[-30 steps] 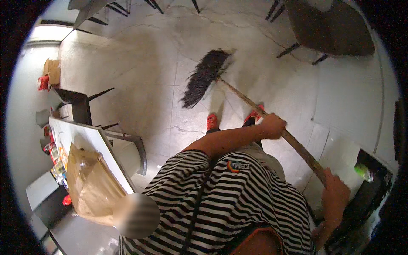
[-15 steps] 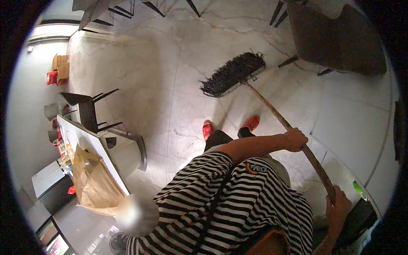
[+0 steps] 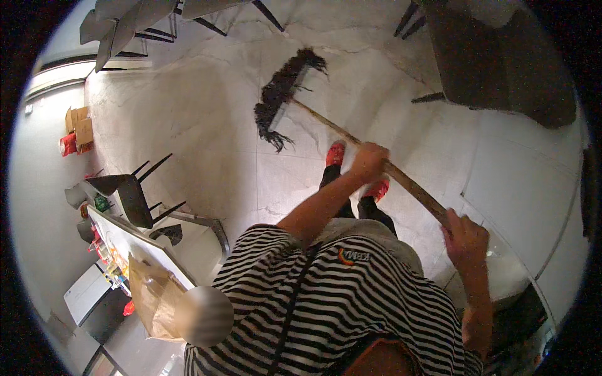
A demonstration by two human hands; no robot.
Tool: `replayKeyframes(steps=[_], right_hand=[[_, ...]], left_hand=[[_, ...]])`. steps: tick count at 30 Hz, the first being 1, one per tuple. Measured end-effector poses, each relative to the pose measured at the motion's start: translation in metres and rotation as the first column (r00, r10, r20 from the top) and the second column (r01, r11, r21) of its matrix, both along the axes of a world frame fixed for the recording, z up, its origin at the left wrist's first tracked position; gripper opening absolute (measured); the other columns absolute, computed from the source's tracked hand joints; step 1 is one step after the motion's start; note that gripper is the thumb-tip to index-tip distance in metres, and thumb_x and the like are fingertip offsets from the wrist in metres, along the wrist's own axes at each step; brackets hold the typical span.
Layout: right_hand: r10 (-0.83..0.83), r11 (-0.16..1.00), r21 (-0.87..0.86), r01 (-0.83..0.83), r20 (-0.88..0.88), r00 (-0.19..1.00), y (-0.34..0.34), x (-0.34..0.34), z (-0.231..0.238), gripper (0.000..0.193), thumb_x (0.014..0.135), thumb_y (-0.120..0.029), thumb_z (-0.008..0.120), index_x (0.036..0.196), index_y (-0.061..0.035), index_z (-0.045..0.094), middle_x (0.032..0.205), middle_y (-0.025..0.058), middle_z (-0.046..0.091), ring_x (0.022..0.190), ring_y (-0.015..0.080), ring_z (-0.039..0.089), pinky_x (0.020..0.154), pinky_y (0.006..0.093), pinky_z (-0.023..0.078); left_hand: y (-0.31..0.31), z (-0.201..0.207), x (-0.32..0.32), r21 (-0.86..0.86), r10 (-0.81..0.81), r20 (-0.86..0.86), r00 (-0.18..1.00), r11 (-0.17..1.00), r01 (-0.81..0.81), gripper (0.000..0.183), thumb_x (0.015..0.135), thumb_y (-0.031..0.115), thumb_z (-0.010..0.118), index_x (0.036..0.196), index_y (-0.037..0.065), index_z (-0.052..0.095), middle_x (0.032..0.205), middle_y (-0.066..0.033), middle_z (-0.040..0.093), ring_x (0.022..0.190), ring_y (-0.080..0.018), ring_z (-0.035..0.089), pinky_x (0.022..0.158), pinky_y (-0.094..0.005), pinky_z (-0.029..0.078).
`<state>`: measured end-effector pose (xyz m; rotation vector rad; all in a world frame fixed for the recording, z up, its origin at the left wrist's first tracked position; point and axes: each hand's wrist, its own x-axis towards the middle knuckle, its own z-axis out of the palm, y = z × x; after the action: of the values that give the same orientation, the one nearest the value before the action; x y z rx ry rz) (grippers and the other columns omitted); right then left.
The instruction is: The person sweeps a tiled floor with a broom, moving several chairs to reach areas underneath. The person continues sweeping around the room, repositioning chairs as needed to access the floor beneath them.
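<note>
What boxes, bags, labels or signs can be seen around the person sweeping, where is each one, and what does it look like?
Cardboard boxes: on the floor by the far left wall, brown, squarish, stacked.
Red packet: beside those boxes, small; details too small to tell.
Paper bag: on the white table at lower left, brown, creased, upright.
Shirt badge: on the striped shirt, small orange curved patch.
No screens visible.

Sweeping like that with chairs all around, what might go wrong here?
The broom head sits far out on a long wooden handle held by the left hand and right hand, so a wide swing may knock the dark chair nearby. The red shoes stand close behind the bristles, so a pull-back might hit them.
</note>
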<state>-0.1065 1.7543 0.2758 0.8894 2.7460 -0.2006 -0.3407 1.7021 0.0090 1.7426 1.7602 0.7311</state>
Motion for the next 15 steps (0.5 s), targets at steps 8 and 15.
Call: replayKeyframes(steps=[8, 15], right_hand=[[-0.092, 0.943, -0.319, -0.099, -0.533, 0.841, 0.016, -0.293, -0.141, 0.032, 0.075, -0.019, 0.064, 0.104, -0.0083, 0.057, 0.086, 0.01, 0.06, 0.074, 0.0298, 0.058, 0.065, 0.0413, 0.048], [-0.088, 0.874, -0.362, -0.324, -0.773, 0.628, 0.006, -0.354, -0.117, 0.043, 0.074, -0.021, 0.064, 0.112, -0.0041, 0.053, 0.115, 0.0164, 0.052, 0.102, 0.0344, 0.051, 0.086, 0.0467, 0.044]], left_hand=[[-0.008, -0.004, -0.251, 0.226, 0.409, -0.026, 0.912, 0.891, -0.393, 0.028, 0.052, 0.005, 0.073, 0.074, 0.007, 0.058, 0.079, -0.0107, 0.058, 0.08, -0.0321, 0.055, 0.066, -0.0394, 0.043], [-0.055, 0.018, -0.302, 0.06, 0.484, 0.338, 0.807, 0.845, -0.532, 0.009, 0.079, 0.011, 0.059, 0.076, 0.005, 0.052, 0.078, -0.0089, 0.054, 0.075, -0.0243, 0.051, 0.07, -0.0375, 0.041]])
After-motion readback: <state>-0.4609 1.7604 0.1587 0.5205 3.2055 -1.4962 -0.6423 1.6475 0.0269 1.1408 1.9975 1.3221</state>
